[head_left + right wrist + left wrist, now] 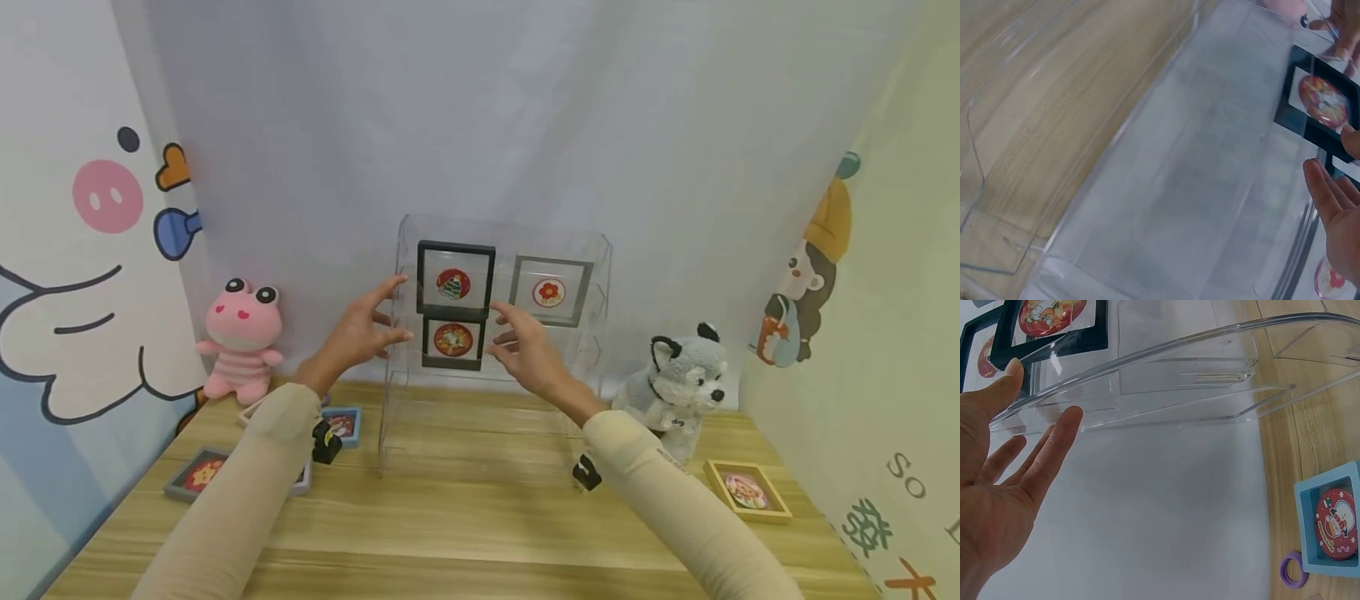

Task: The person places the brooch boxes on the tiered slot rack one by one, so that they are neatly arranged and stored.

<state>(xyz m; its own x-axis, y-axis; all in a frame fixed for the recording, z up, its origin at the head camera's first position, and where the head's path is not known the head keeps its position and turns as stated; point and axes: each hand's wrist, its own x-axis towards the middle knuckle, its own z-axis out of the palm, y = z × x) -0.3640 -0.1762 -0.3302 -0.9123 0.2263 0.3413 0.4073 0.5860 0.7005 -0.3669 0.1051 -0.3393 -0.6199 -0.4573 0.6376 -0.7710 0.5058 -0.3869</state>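
A clear rack (600, 275) stands on the bench (480, 517) against the back wall, with three framed badges on its shelves. The upper black frame (455, 277) sits above the lower black frame (452, 340), and a grey frame (551, 290) stands to their right. The left hand (360, 329) hovers just left of the two black frames, fingers spread and straight, holding nothing; in the left wrist view its fingertips (1069, 419) lie close to the rack's edge. The right hand (525, 346) is likewise open, just right of the lower black frame, between it and the grey frame. Whether either hand touches a frame cannot be told. A blue frame (1332, 528) lies on the bench to the left
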